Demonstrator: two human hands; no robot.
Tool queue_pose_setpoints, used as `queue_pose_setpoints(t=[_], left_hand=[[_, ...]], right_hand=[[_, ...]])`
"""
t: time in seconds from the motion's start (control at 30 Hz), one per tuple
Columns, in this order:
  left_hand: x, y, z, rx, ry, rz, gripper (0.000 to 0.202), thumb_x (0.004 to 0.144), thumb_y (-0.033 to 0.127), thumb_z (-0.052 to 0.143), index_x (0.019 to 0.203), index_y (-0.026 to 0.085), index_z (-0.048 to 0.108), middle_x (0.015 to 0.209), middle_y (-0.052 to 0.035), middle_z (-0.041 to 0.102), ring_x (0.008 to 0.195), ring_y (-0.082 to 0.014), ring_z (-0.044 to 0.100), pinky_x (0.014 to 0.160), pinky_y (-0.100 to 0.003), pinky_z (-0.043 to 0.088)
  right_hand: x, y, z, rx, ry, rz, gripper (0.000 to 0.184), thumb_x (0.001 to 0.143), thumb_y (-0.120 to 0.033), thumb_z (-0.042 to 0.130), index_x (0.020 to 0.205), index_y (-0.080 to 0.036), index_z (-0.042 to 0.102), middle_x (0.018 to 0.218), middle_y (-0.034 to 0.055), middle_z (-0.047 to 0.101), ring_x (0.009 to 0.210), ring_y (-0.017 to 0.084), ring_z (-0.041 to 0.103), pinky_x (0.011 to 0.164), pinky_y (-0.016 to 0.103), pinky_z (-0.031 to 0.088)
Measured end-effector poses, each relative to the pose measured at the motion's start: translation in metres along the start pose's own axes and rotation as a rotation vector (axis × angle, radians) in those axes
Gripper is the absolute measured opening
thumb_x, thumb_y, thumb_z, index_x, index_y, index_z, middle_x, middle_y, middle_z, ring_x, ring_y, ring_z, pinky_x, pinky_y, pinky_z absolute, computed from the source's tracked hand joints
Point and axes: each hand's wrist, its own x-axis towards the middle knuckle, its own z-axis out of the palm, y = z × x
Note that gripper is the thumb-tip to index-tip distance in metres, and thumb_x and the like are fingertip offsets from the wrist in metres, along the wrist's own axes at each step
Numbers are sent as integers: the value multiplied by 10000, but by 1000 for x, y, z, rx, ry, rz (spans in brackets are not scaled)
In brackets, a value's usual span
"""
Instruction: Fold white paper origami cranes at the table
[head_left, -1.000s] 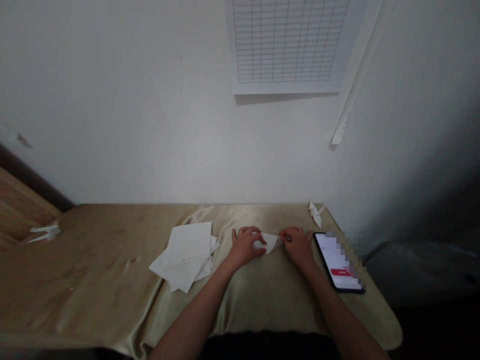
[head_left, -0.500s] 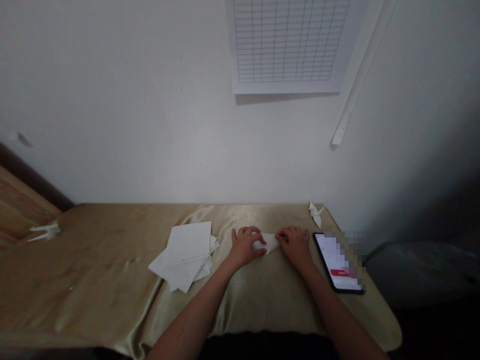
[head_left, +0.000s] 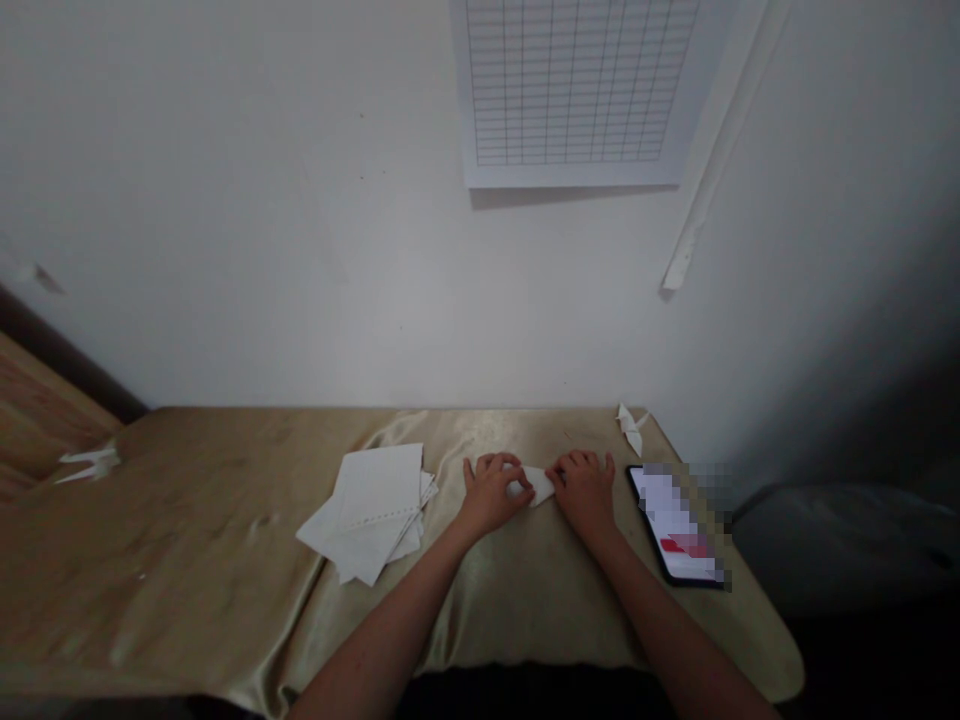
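Note:
A small folded piece of white paper (head_left: 539, 488) lies on the cloth-covered table between my two hands. My left hand (head_left: 495, 495) pinches its left part, with thumb and index finger curled together and the other fingers raised. At the paper's right tip, my right hand (head_left: 586, 490) has its thumb and index fingertips closed on the edge. Part of the paper is hidden behind my left fingers. Left of my hands rests a loose stack of white paper sheets (head_left: 381, 490), the top one lined.
On the right lies a phone (head_left: 664, 540) with a lit screen. Behind it sits a folded paper crane (head_left: 631, 430); another white folded paper figure (head_left: 91, 463) is at the far left. The wall carries a printed grid sheet (head_left: 574, 90). Golden cloth (head_left: 187, 540) covers the table.
My right hand has shifted slightly left along the paper. The thumb and index finger of my left hand have drawn closer together. The stack and the crane stay put.

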Motion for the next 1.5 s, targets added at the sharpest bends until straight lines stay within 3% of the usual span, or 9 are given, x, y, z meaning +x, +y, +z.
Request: queue_pose_setpoints(t=[0.13, 0.43, 0.6, 0.8, 1.03, 1.27, 1.5], left_hand=[[1, 1, 3, -9, 9, -5, 239, 735, 501, 768, 908, 348, 707, 1298, 37, 562, 1296, -298, 386, 1115, -718, 10], [2, -1, 5, -3, 8, -11, 299, 668, 476, 830, 907, 354, 699, 1298, 42, 557, 1296, -303, 386, 1113, -721, 7], [0, 2, 2, 12, -8, -3, 307, 691, 476, 813, 948, 362, 688, 1310, 32, 544, 1308, -308, 374, 1109, -731, 18], [-3, 12, 2, 60, 18, -20, 470, 732, 484, 775, 1177, 455, 625, 1317, -13, 521, 1296, -315, 382, 1096, -753, 9], [-6, 14, -1, 111, 3, -2, 472, 756, 536, 740, 1211, 527, 615, 1335, -7, 516, 1298, -332, 374, 1075, -778, -26], [-7, 16, -3, 135, 4, 7, 472, 776, 564, 707, 1234, 528, 598, 1346, -2, 520, 1303, -339, 374, 1066, -788, -46], [-6, 15, -2, 108, 21, 11, 438, 771, 555, 714, 1198, 526, 621, 1335, 3, 536, 1299, -333, 381, 1057, -789, -71]], right_hand=[[0, -1, 1, -16, -3, 9, 154, 918, -320, 549, 892, -229, 670, 1004, 44, 682, 1088, 249, 512, 1117, 551, 112], [1, -4, -2, -35, -15, 27, 168, 922, -315, 532, 900, -227, 672, 1022, 60, 685, 1100, 255, 508, 1111, 545, 119], [1, -6, -1, -50, -22, 48, 165, 919, -320, 542, 908, -222, 674, 1030, 69, 681, 1101, 265, 499, 1104, 559, 127], [4, -4, 4, -53, -28, 55, 168, 924, -344, 551, 937, -227, 672, 1056, 78, 664, 1137, 279, 473, 1088, 583, 132], [5, -3, 6, -65, -46, 72, 186, 927, -368, 547, 956, -237, 675, 1076, 87, 651, 1123, 288, 460, 1069, 608, 134], [4, -4, 5, -58, -50, 76, 209, 944, -383, 515, 958, -233, 660, 1061, 91, 644, 1125, 288, 464, 1067, 615, 129], [3, 2, 10, -16, -19, 110, 239, 937, -400, 519, 993, -222, 668, 1071, 100, 618, 1087, 281, 470, 1056, 541, 171]])
